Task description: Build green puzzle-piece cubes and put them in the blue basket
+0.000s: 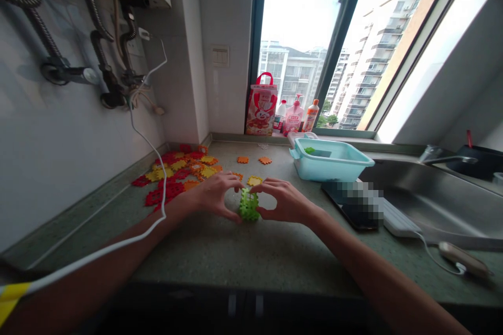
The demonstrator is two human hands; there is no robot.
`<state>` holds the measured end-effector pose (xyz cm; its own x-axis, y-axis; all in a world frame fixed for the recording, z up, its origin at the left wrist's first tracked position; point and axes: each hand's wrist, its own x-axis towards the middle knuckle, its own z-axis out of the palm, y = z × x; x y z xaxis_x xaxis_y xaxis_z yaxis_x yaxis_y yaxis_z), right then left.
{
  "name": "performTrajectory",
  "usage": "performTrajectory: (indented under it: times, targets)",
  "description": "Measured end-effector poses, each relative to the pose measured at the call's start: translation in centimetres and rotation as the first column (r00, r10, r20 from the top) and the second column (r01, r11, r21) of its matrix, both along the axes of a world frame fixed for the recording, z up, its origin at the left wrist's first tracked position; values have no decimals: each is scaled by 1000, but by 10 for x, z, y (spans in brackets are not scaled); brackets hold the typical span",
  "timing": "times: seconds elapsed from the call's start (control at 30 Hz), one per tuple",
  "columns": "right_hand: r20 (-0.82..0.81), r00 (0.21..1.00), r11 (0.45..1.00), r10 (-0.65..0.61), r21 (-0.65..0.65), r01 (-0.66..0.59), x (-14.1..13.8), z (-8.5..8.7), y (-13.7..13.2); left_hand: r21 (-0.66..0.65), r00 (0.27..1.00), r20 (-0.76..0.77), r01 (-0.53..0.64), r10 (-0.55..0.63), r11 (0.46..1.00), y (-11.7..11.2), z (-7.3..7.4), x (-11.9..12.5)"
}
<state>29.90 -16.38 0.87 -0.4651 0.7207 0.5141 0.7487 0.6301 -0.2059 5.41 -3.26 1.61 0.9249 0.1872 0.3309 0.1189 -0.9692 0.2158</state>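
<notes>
Between my two hands stands a small green block of interlocking notched plastic pieces (pixel 249 205), resting on or just above the counter. My left hand (pixel 216 193) curves in from the left, thumb and fingertips against the block's left side. From the right, my right hand (pixel 286 200) pinches the opposite side, thumb low and fingers at the top. Just behind the block lies a yellow notched piece (pixel 254 181). Two orange notched pieces, one on the left (pixel 242 160) and one on the right (pixel 265 160), lie flat farther back.
A pile of red, orange and yellow notched pieces (pixel 173 167) spreads at the left. A light blue basin (pixel 334 159) with a green piece inside stands right, near a dark phone (pixel 349 204), white power strip (pixel 396 219) and steel sink (pixel 432 193). A white cable (pixel 118 245) crosses my left forearm.
</notes>
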Motion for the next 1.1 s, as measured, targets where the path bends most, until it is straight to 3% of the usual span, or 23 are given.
performTrajectory:
  times: [0.2,0.6,0.73,0.87,1.1]
  targets:
    - [39,999,999,14,-49,-12,1,-1,1,58,995,-94,-20,26,998,-2,-5,2]
    - [59,998,996,-7,-92,12,5,7,-4,-81,995,-81,49,-55,996,-1,-7,2]
    - [73,992,961,-105,-251,120,3,10,-8,-77,995,-72,56,-62,995,0,-9,1]
    - [76,994,923,-85,-370,107,-2,8,-9,-93,995,-84,43,-51,995,-1,-9,2]
    - [82,992,931,-99,-344,121,-6,-3,-6,-134,994,-102,35,-49,990,2,-12,1]
